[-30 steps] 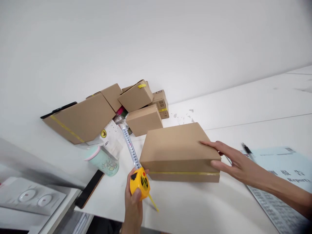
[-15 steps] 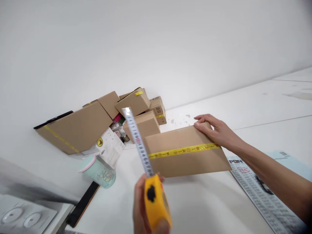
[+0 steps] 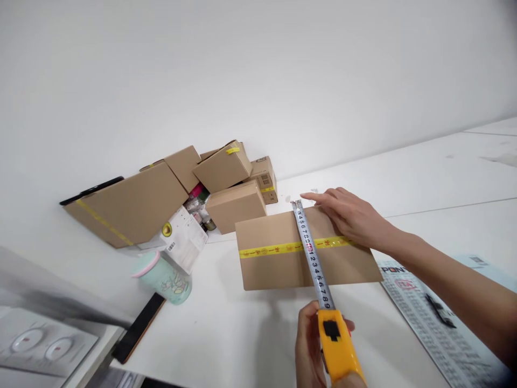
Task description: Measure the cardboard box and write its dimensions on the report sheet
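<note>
A flat cardboard box [image 3: 278, 267] with a yellow tape stripe stands tilted up on its edge on the white table [image 3: 424, 178]. My left hand [image 3: 309, 350] is wrapped round a yellow tape measure [image 3: 337, 345] just in front of the box. Its steel blade [image 3: 311, 250] runs up across the box's face to the top edge. My right hand [image 3: 349, 215] rests on the box's top edge, fingers stretched out, with the fingertips next to the blade's hook.
A heap of cardboard boxes [image 3: 226, 183] lies against the wall at the back left. A mint cup with a pink lid [image 3: 161, 275] lies on its side beside a black phone [image 3: 139, 326]. A printed sheet with a pen [image 3: 438, 312] is at the right.
The box was turned from lying flat up onto its edge. My left hand carried the tape measure to the right, and the blade now lies across the box's face.
</note>
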Available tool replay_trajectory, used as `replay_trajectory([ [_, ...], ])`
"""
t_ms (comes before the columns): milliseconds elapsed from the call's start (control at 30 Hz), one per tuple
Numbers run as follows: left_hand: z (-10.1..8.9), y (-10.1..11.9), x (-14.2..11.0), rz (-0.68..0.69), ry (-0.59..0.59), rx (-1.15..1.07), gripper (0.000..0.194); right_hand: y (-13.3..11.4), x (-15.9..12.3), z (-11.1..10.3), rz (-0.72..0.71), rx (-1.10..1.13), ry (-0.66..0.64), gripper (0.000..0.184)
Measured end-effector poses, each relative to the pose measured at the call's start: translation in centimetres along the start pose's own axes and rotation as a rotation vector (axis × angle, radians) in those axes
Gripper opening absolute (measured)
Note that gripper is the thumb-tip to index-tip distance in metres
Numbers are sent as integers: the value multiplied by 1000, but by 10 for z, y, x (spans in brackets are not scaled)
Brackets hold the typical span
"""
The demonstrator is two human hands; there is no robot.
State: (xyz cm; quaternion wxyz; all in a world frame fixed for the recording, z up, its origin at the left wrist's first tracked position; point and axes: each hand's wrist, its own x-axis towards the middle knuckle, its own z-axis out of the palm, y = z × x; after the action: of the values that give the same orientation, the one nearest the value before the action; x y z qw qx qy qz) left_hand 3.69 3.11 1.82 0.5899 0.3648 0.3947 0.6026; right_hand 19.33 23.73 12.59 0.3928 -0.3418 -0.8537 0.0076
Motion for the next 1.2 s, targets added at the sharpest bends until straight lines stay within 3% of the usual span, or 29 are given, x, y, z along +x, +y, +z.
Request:
replay_trajectory([
  [167,-2,-2,0,-69,-26,-33,84,2,3,1,-79,-106,-19,55],
  [367,-2,-10,4,-231,30,-110,60,2,7,0,-99,-161,-32,60],
  [600,-2,-32,0,-67,103,32,103,5,7,5,-131,-241,-20,63],
  [933,-14,-28,8,-143,59,22,90,6,7,9,-98,-236,-14,62],
  [1133,-10,-25,4,-105,107,-23,95,6,7,11,-97,-229,-1,59],
  [1200,-11,-18,0,-106,100,-52,84,3,6,10,-87,-239,19,60],
])
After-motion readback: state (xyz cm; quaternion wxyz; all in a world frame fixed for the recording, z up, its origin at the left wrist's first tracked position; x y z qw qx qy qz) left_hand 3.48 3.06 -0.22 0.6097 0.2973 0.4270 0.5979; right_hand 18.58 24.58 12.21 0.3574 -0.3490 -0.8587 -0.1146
